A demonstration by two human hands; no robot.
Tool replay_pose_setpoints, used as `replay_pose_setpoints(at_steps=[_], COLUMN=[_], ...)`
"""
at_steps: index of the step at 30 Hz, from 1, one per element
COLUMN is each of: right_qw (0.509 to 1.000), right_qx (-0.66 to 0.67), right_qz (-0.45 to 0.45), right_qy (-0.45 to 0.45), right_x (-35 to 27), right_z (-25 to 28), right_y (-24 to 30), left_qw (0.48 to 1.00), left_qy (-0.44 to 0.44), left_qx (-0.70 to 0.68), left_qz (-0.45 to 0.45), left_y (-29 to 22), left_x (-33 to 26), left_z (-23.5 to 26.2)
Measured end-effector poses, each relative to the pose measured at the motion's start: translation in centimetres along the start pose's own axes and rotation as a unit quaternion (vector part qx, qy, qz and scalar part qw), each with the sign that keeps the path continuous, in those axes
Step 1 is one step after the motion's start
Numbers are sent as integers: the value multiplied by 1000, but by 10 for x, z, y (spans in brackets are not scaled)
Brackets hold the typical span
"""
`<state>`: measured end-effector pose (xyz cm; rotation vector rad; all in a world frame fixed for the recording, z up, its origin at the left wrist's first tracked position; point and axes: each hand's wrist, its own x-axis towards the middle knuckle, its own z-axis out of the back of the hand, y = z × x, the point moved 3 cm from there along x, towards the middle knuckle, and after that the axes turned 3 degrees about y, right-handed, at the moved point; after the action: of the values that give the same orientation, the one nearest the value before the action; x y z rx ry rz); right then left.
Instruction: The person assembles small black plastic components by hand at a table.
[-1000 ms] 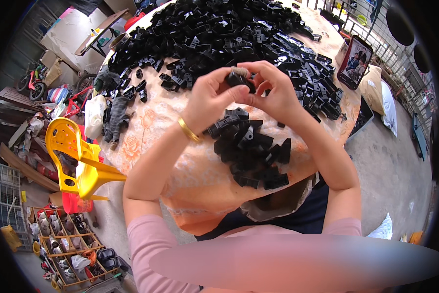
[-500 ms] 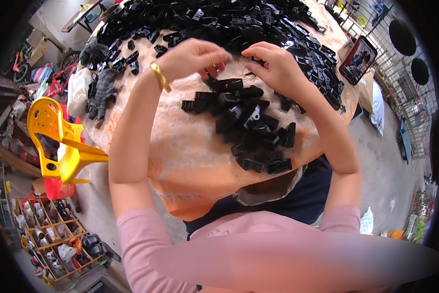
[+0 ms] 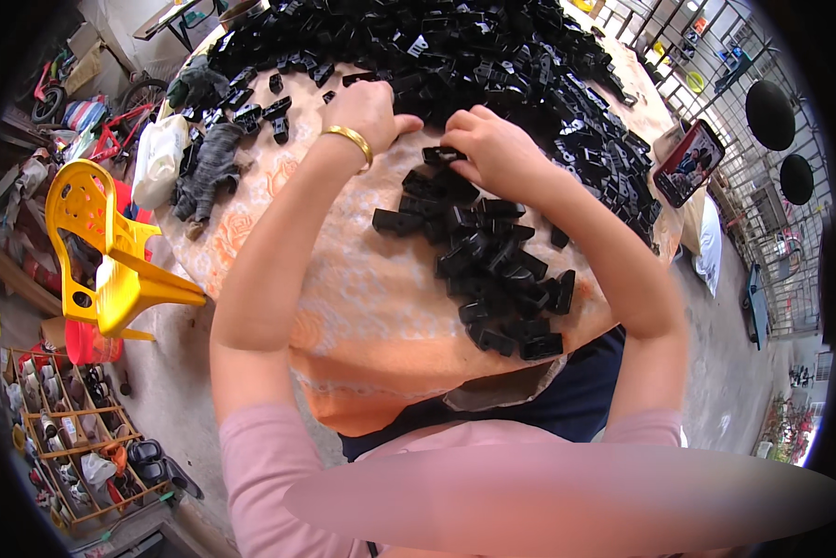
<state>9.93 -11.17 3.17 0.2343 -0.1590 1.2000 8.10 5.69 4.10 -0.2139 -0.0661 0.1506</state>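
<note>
My right hand [image 3: 494,153] pinches a small black plastic part [image 3: 443,155] between thumb and fingers, just above the near end of the big heap. To its left, my left hand [image 3: 364,113], with a gold bangle [image 3: 351,141] on the wrist, is turned back-up with the thumb sticking out to the right. Its other fingers are hidden behind the hand. Another black part lies right at its far side; whether the hand grips it does not show. Below both hands, a smaller pile of black plastic parts [image 3: 492,251] stretches toward the table's near edge.
A large heap of black parts [image 3: 492,56] covers the far table. A patterned orange cloth [image 3: 343,279] lies underneath. At the right edge stands a phone [image 3: 689,163]; grey gloves [image 3: 215,167] lie at the left. A yellow chair [image 3: 125,288] and shoe rack [image 3: 73,437] stand left.
My left hand has moved left and away from the right one. The right hand has come slightly nearer and left, now with a black part at its fingertips. The whole view has shifted a little.
</note>
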Motion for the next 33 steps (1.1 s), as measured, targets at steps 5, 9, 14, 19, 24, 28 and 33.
replay_pose_setpoints(at_steps=[5, 9, 14, 19, 24, 28, 33], right_qw=[997, 986, 954, 873, 881, 853, 854], right_qx=[48, 102, 179, 385, 375, 417, 417], right_qz=[-28, -44, -24, -85, -129, -146, -169], right_qy=[-47, -122, -237, -287, -259, -277, -261], right_x=[-25, -29, -31, -31, -34, -33, -35], right_z=[-2, -2, 2, 4, 8, 2, 5], right_y=[1, 0, -1, -8, -5, -5, -7], left_qw=[995, 984, 947, 723, 652, 710, 758], left_qy=[-53, -86, -13, 151, 166, 119, 52], left_qx=[69, 46, -283, -667, -736, -691, -641], left_qz=[-48, -146, -152, -97, -70, -72, -110], left_y=[-8, -10, -13, -34, -38, -39, -40], left_x=[2, 0, -4, -19, -34, -39, -45], left_z=[-15, -20, -9, -11, -24, -27, -18])
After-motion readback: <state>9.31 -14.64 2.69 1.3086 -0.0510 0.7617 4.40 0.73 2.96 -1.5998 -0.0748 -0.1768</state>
